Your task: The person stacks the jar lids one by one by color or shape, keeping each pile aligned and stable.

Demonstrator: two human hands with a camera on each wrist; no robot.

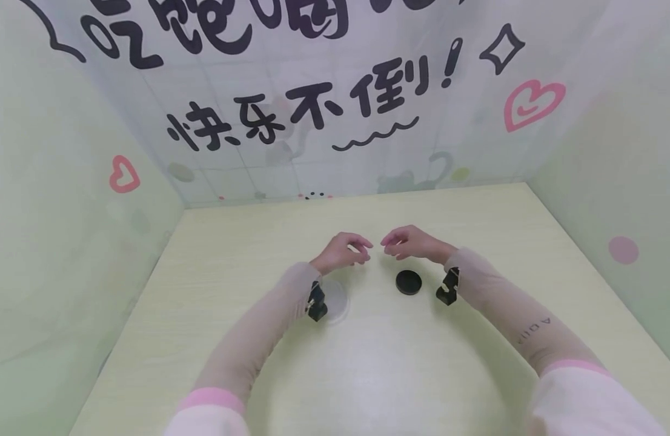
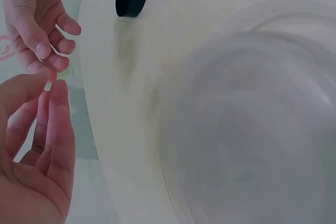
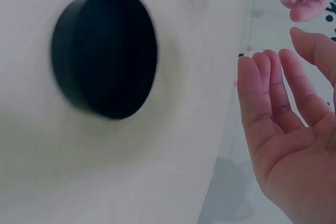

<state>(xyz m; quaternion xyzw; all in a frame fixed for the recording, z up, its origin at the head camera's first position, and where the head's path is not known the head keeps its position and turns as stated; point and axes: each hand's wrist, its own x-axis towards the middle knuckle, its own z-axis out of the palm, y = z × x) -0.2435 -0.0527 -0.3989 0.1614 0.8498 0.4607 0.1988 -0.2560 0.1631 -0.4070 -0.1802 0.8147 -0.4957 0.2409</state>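
Above the far half of the table, my left hand (image 1: 343, 251) hangs with loosely bent fingers and nothing in its grasp. Facing it across a small gap is my right hand (image 1: 414, 243), fingers relaxed and likewise holding nothing. A round black lid (image 1: 408, 282) lies on the table just in front of the right hand; the right wrist view shows the lid (image 3: 105, 53) with its hollow side up and a raised rim. By the left wrist stands a clear round container (image 1: 337, 301), partly hidden by the forearm. Large and see-through, the container (image 2: 247, 124) fills much of the left wrist view.
A pale wooden table (image 1: 340, 375) carries these things. Behind it hangs a printed white backdrop (image 1: 291, 163) with dark lettering, and pale green walls (image 1: 57, 242) enclose the sides. Black wrist mounts (image 1: 317, 303) jut from both sleeves, close to the container and lid.
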